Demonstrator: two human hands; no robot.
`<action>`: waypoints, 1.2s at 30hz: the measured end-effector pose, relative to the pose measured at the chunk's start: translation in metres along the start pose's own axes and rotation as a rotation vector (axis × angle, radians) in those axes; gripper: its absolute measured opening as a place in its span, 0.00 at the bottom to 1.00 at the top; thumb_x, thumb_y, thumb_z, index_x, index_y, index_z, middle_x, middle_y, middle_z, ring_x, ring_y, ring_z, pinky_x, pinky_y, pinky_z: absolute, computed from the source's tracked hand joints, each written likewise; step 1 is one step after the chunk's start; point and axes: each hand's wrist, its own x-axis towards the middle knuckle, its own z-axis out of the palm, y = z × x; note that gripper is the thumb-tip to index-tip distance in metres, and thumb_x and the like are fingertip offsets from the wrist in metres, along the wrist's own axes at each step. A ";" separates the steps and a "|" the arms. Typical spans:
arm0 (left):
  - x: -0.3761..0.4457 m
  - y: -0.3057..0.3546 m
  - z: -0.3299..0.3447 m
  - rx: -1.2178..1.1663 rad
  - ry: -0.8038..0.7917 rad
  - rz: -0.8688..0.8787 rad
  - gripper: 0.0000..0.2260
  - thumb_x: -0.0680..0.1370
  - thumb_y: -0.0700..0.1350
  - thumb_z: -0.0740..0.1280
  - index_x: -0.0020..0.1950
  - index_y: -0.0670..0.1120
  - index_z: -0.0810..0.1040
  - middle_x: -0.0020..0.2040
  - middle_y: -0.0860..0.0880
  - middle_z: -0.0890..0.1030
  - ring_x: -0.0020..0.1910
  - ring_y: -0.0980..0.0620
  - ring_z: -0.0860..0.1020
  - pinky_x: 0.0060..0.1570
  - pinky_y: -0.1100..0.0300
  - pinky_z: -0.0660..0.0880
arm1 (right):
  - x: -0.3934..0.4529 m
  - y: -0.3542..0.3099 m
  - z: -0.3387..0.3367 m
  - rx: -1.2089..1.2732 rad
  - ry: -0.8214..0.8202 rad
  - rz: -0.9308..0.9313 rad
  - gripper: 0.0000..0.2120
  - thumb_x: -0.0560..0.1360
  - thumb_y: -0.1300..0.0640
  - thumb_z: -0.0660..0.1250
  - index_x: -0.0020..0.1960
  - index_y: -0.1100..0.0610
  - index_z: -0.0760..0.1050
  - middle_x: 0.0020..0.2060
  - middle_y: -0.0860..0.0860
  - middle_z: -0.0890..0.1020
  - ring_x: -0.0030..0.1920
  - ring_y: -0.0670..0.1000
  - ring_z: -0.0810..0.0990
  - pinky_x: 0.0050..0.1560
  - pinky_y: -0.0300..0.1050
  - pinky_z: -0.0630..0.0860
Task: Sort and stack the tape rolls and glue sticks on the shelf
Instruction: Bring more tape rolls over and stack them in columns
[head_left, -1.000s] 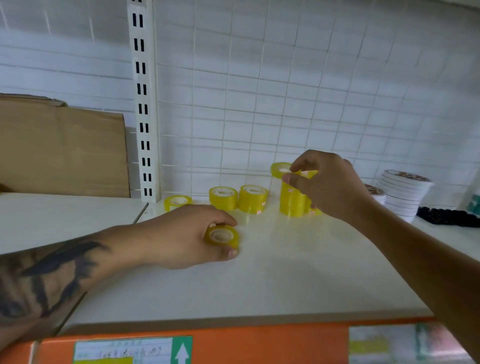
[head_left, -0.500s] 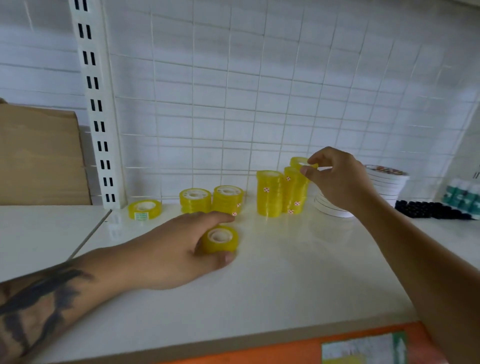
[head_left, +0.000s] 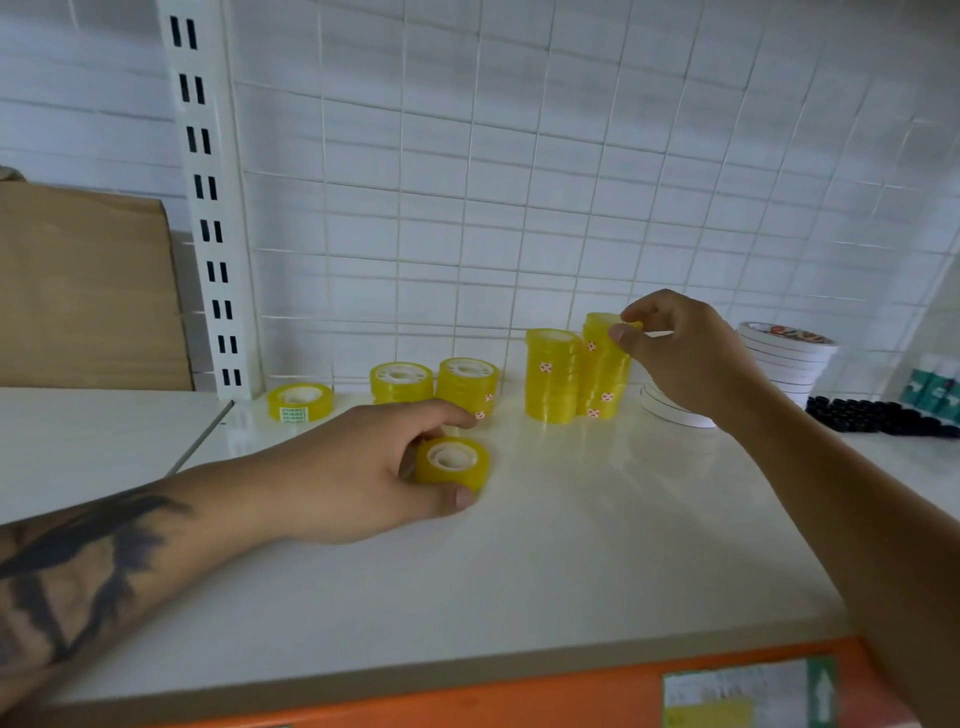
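My left hand (head_left: 363, 467) grips a yellow tape roll (head_left: 453, 463) that lies flat on the white shelf (head_left: 571, 561). My right hand (head_left: 685, 358) pinches the top yellow roll (head_left: 602, 323) of the taller stack (head_left: 602, 374) at the back. A second tall stack (head_left: 551, 374) stands just left of it. Further left are two short stacks (head_left: 467, 384) (head_left: 401, 382) and a single flat roll (head_left: 300, 400) near the upright post.
White tape rolls (head_left: 784, 358) are piled behind my right wrist, with black caps (head_left: 872, 415) and glue sticks (head_left: 932, 384) at far right. A cardboard box (head_left: 88, 286) stands at left beyond the slotted post (head_left: 213, 208). An orange strip (head_left: 519, 701) edges the shelf front.
The view shifted slightly. My right hand stayed at the top of the tall stack, pinching its top roll. My left hand kept hold of its roll on the shelf.
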 end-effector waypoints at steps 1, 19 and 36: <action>0.000 -0.001 0.000 -0.018 0.004 -0.011 0.28 0.73 0.62 0.74 0.71 0.66 0.70 0.60 0.64 0.78 0.59 0.63 0.77 0.61 0.64 0.73 | -0.002 -0.002 0.001 -0.021 -0.006 -0.005 0.16 0.77 0.40 0.70 0.61 0.43 0.76 0.61 0.47 0.81 0.62 0.54 0.78 0.56 0.50 0.71; -0.030 0.008 -0.074 -0.444 0.015 -0.032 0.30 0.69 0.38 0.81 0.65 0.54 0.73 0.55 0.46 0.86 0.54 0.32 0.80 0.59 0.41 0.79 | -0.090 -0.120 0.027 0.289 -0.581 -0.437 0.10 0.71 0.51 0.79 0.50 0.45 0.82 0.47 0.42 0.85 0.54 0.43 0.83 0.55 0.55 0.82; -0.163 -0.087 -0.094 0.233 -0.034 -0.368 0.39 0.63 0.86 0.47 0.71 0.76 0.64 0.77 0.70 0.61 0.77 0.70 0.55 0.77 0.66 0.50 | -0.053 -0.196 0.149 0.060 -0.406 -0.286 0.12 0.74 0.50 0.76 0.54 0.50 0.78 0.56 0.51 0.79 0.49 0.51 0.81 0.42 0.41 0.75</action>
